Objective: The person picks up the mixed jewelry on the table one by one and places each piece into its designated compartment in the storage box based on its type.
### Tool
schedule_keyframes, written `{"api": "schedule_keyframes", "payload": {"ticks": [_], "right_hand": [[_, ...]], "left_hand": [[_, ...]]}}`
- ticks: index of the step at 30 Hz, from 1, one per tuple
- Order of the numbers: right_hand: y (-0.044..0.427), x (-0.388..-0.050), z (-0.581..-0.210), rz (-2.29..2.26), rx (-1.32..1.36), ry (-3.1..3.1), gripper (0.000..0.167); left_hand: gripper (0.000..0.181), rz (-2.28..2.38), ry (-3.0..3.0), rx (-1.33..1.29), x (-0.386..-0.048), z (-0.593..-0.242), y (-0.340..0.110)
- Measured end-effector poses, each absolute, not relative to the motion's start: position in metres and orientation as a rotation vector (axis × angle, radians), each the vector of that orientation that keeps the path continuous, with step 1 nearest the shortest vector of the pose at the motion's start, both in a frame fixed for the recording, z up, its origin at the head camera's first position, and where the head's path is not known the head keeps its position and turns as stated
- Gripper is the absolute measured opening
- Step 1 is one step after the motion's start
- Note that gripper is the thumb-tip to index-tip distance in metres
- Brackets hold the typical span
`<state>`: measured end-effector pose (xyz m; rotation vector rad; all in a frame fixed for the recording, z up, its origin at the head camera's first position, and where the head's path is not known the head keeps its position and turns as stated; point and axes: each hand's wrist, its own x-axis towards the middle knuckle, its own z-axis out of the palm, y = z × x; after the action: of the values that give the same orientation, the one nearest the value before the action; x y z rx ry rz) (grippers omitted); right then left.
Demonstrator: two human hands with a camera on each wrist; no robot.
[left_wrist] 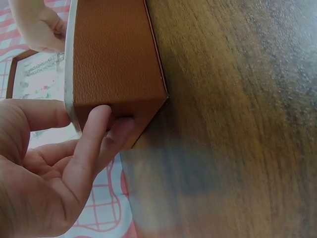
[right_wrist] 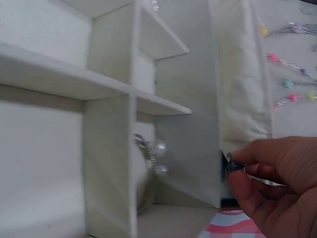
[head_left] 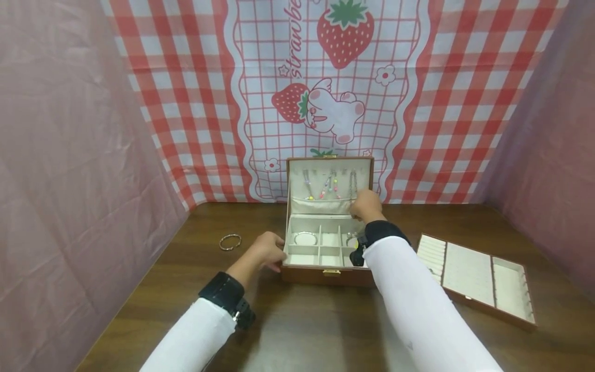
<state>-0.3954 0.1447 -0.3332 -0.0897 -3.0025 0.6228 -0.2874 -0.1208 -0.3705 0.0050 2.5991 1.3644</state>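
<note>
A brown leather jewelry box (head_left: pixel 304 274) stands with its lid raised. My left hand (head_left: pixel 266 250) grips its front left corner; in the left wrist view the fingertips (left_wrist: pixel 101 113) lie against the brown side and another rests at the pale rim. At the right end of the lid's cloth pocket (head_left: pixel 318 206), my right hand (head_left: pixel 368 205) pinches the lower end of a silver chain necklace (head_left: pixel 353 180) hanging from the lid. In the right wrist view a small dark metal piece (right_wrist: pixel 230 166) shows between thumb and finger; its shape is unclear.
Beaded necklaces (head_left: pixel 327 186) hang inside the lid. A bracelet (head_left: pixel 305 238) and a piece with pearls (right_wrist: pixel 159 148) lie in box compartments. Another bracelet (head_left: pixel 230 242) lies on the table left. At right sits a separate tray (head_left: pixel 469 274). A checked cloth (head_left: pixel 446 113) hangs behind.
</note>
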Motion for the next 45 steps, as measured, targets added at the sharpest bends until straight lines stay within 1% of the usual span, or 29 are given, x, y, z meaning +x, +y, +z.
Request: {"api": "schedule_keyframes", "payload": {"ticks": [2,6,7,12,15,18,21,26,29,35,37,45], "right_hand": [[0.149,-0.393,-0.328,0.649,-0.061,-2.994,0.021],[0.157,-0.392,-0.315,0.865,-0.129,-2.980,0.027],[0.158,-0.392,-0.312,0.966,-0.152,-2.972,0.026],[0.164,-0.392,-0.300,1.467,-0.222,-2.887,0.013],[0.167,-0.391,-0.296,1.589,-0.200,-2.846,0.014],[0.170,-0.389,-0.291,1.620,-0.181,-2.820,0.022],[0.173,-0.385,-0.287,1.621,-0.165,-2.790,0.027],[0.177,-0.377,-0.280,1.564,-0.109,-2.739,0.022],[0.179,-0.374,-0.277,1.534,-0.079,-2.725,0.022],[0.181,-0.378,-0.275,1.529,-0.012,-2.678,0.025],[0.180,-0.379,-0.275,1.506,0.003,-2.680,0.024],[0.174,-0.380,-0.278,1.450,-0.013,-2.702,0.025]], "left_hand": [[0.049,1.370,2.597,0.015,-0.287,-0.371,-0.121],[0.047,1.354,2.616,0.040,-0.286,-0.372,-0.122],[0.046,1.337,2.638,0.041,-0.285,-0.371,-0.122],[0.034,1.108,2.959,0.087,-0.283,-0.360,-0.121],[0.029,1.065,3.119,0.108,-0.283,-0.350,-0.118],[0.025,1.115,3.158,0.187,-0.289,-0.339,-0.108],[0.022,1.034,3.198,0.362,-0.299,-0.330,-0.094],[0.024,0.787,3.198,0.663,-0.322,-0.316,-0.060],[0.027,0.677,3.170,0.745,-0.339,-0.309,-0.040],[0.039,0.422,3.252,0.701,-0.372,-0.302,-0.010],[0.040,0.333,3.274,0.692,-0.379,-0.304,-0.003],[0.019,0.157,3.228,0.657,-0.390,-0.317,0.009]]}}
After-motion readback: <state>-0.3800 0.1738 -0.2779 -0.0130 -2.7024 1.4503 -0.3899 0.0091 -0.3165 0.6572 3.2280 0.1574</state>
